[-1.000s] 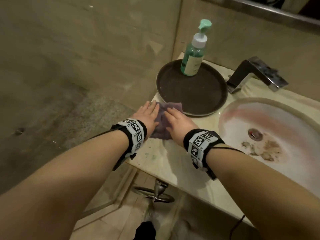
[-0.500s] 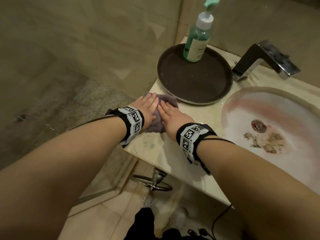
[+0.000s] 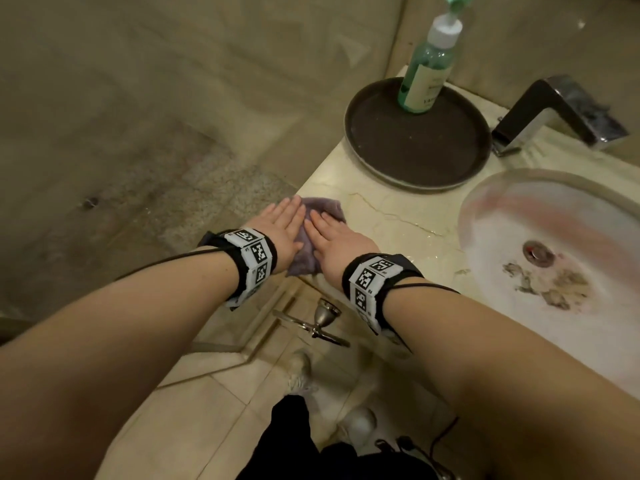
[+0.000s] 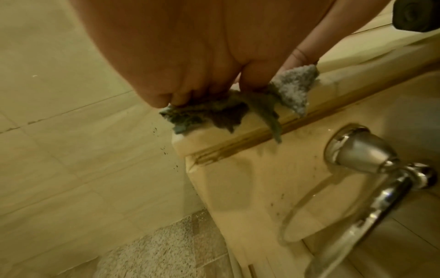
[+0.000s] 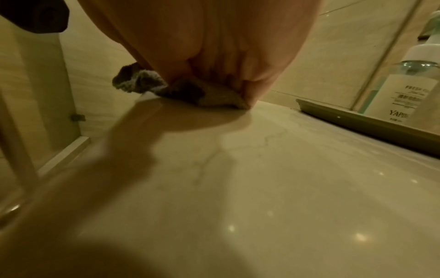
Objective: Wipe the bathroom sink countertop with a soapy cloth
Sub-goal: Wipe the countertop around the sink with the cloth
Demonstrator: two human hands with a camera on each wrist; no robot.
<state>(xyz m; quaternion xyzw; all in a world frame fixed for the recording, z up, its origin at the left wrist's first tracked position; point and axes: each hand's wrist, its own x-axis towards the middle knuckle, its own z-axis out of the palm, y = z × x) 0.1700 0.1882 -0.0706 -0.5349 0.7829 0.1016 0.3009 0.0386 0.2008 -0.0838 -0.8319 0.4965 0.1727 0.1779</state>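
A purple-grey cloth (image 3: 320,206) lies at the near left corner of the beige marble countertop (image 3: 391,216). My left hand (image 3: 280,223) and right hand (image 3: 332,233) press flat on it side by side, fingers straight. In the left wrist view the cloth (image 4: 238,107) hangs over the counter's front edge under my palm. The right wrist view shows the cloth (image 5: 190,92) squeezed under my palm on the wet countertop (image 5: 262,169). Most of the cloth is hidden beneath both hands.
A dark round tray (image 3: 415,140) with a green soap bottle (image 3: 429,64) stands at the back of the counter. A chrome faucet (image 3: 561,112) and stained basin (image 3: 554,244) are to the right. A metal towel ring (image 3: 318,322) hangs below the counter edge.
Both hands have slid the cloth back from the tray toward the counter's near left corner, where it now overhangs the front edge.
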